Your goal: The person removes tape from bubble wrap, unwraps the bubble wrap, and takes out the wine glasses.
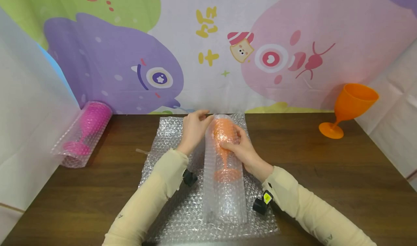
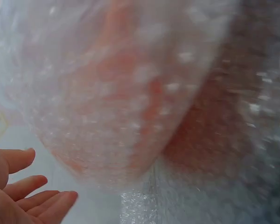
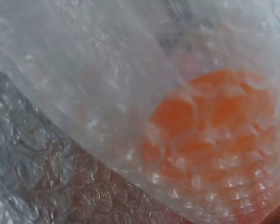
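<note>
An orange plastic goblet (image 1: pixel 224 134), rolled in bubble wrap (image 1: pixel 229 206), has its bowl towards the wall and its foot towards me. My right hand (image 1: pixel 245 150) grips the roll from the right, with the thumb over it by the stem. At the roll's upper left is my left hand (image 1: pixel 194 130), fingers parted and loosely bent. In the left wrist view the left fingers (image 2: pixel 56 205) hold nothing. Below the roll spreads a flat bubble wrap sheet (image 1: pixel 176 210). The right wrist view shows the orange bowl (image 3: pixel 214 126) through the wrap.
On the far left of the brown table (image 1: pixel 293 159) lies a pink goblet (image 1: pixel 94 117) rolled in bubble wrap. An unwrapped orange goblet (image 1: pixel 355 101) stands at the back right. A cartoon-printed cloth (image 1: pixel 208 87) hangs behind; white panels flank the table.
</note>
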The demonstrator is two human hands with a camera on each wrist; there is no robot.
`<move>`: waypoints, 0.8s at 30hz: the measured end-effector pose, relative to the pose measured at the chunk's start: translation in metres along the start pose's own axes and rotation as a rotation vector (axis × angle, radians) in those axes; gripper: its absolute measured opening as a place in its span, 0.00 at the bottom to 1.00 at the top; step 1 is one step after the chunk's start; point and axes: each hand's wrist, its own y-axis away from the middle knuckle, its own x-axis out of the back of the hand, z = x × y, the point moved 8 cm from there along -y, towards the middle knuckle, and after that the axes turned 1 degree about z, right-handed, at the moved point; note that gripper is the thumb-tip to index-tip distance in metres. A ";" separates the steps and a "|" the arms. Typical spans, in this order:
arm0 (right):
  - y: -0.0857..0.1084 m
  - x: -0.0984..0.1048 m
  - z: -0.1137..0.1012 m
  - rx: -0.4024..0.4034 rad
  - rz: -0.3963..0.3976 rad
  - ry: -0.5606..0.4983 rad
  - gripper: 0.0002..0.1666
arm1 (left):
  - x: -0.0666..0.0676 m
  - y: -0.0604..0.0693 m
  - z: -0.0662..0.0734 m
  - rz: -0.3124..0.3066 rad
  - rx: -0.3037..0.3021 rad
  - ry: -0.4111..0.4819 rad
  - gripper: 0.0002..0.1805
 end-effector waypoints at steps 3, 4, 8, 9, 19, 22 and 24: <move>0.000 0.000 0.000 -0.001 0.003 0.002 0.48 | -0.004 -0.007 -0.004 -0.035 0.065 0.038 0.21; -0.001 0.000 0.000 -0.002 0.003 0.002 0.48 | -0.006 -0.009 -0.006 -0.047 0.083 0.054 0.22; -0.001 -0.001 -0.001 -0.002 0.001 0.010 0.49 | -0.011 -0.013 -0.013 -0.087 0.133 0.084 0.22; -0.001 -0.001 -0.001 -0.003 0.000 0.011 0.49 | -0.012 -0.014 -0.014 -0.094 0.139 0.084 0.21; -0.004 0.002 -0.012 -0.055 -0.044 0.028 0.45 | -0.012 -0.015 -0.022 -0.098 0.149 0.089 0.15; -0.010 0.008 -0.022 -0.039 -0.035 0.042 0.41 | -0.013 -0.015 -0.023 -0.099 0.144 0.093 0.15; -0.015 0.009 -0.029 -0.005 -0.038 0.069 0.39 | -0.013 -0.014 -0.024 -0.096 0.141 0.088 0.14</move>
